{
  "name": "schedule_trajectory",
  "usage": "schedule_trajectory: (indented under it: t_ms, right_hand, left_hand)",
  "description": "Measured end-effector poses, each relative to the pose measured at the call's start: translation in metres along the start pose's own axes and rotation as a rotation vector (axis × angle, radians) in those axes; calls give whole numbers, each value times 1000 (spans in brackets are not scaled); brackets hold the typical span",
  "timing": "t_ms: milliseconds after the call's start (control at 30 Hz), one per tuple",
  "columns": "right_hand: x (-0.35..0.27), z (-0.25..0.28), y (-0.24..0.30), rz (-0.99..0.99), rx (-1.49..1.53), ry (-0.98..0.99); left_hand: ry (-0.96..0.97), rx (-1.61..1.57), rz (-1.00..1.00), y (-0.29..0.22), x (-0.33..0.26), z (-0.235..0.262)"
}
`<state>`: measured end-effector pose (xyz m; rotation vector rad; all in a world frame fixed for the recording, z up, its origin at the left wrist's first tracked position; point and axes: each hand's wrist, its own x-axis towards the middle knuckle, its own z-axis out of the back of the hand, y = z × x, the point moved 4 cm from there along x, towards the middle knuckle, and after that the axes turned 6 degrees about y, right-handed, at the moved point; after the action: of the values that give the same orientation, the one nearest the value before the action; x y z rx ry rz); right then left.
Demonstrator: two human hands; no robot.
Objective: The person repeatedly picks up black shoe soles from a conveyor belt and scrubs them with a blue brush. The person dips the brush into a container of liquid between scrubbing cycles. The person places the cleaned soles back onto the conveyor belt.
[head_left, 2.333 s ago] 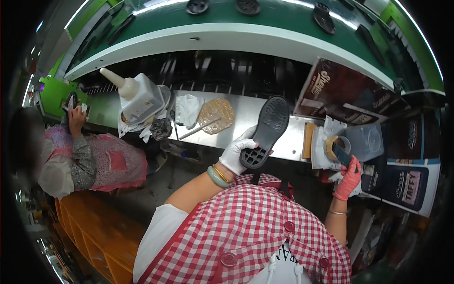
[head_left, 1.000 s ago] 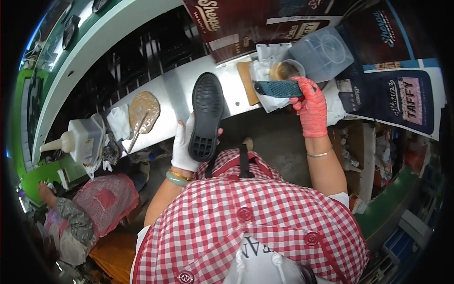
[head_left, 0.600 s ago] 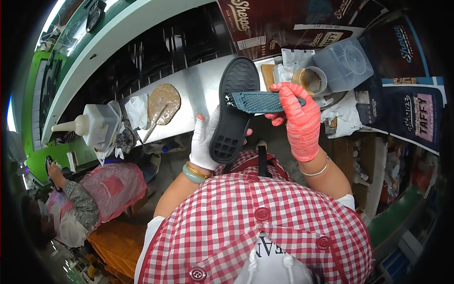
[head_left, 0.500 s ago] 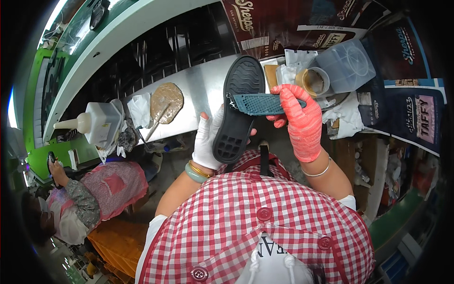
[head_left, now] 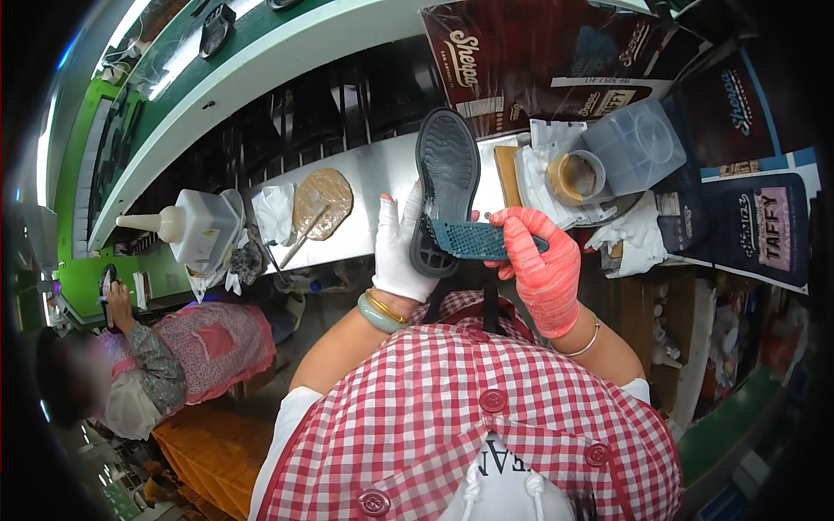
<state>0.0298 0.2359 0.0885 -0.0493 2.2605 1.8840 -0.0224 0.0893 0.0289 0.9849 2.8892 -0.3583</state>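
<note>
A black shoe sole (head_left: 447,161) stands nearly upright in front of me, its raised rim and wavy inner face toward me. My left hand (head_left: 407,256), in a white glove with bare fingertips, grips its lower left side; the fingers pass behind it and a tip shows at the right edge. My right hand (head_left: 547,273), in a coral-red glove, is closed on the right end of a flat teal brush (head_left: 478,240) with a dotted surface. The brush lies across the sole's lower part, its left end at the inner rim. The gridded heel is partly covered.
On the metal bench (head_left: 378,169) are a brown round lid (head_left: 323,204) with a stick, and a white squeeze bottle (head_left: 195,230). A glue cup (head_left: 575,176) and a clear plastic container (head_left: 638,143) sit right. A co-worker in a pink apron (head_left: 217,343) works at left.
The brush has moved down the sole from its middle to near the heel. Both hands and the sole shifted slightly, and the sole now tilts its inner face more toward me.
</note>
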Motion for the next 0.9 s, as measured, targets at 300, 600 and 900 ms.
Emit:
schedule_trajectory:
  t_ms: [300,600,900]
  right_hand:
    - [-14,1,7,-82,-20,117]
    - [0,8,20,-137,-208,398]
    - [19,-3,41,-404,-312,555]
  left_hand:
    - [-64,121,82,6,-5,-4]
    - [-87,162,313,11,-11,0]
    - [-44,339,560,17,-12,-1]
